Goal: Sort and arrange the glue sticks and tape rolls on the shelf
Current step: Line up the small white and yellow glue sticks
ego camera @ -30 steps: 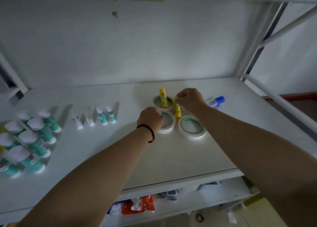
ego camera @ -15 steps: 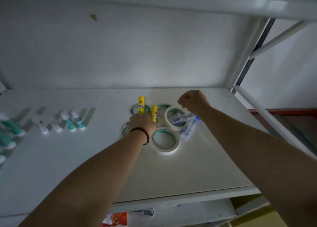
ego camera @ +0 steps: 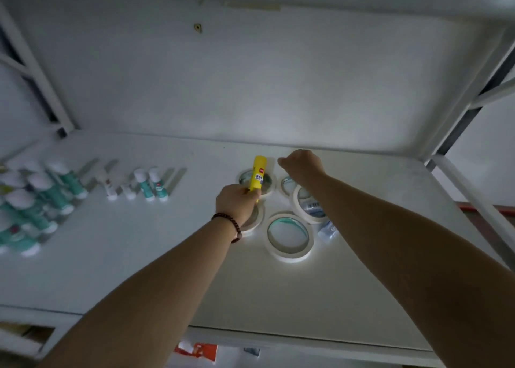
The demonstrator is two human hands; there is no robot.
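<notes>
My left hand (ego camera: 237, 204) grips the yellow glue stick (ego camera: 257, 176) upright over the tape rolls (ego camera: 288, 235); my right hand (ego camera: 302, 165) is curled, empty, just right; bare shelf (ego camera: 139, 256) lies leftward.

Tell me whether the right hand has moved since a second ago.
Yes. The right hand was beside the yellow glue stick above the tape rolls; it is now farther back toward the wall, past the rear tape roll.

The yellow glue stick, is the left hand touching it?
Touching. The head view shows the left hand with its fingers curled round the bottom end of the yellow glue stick, whose top sticks up over a tape roll.
</notes>
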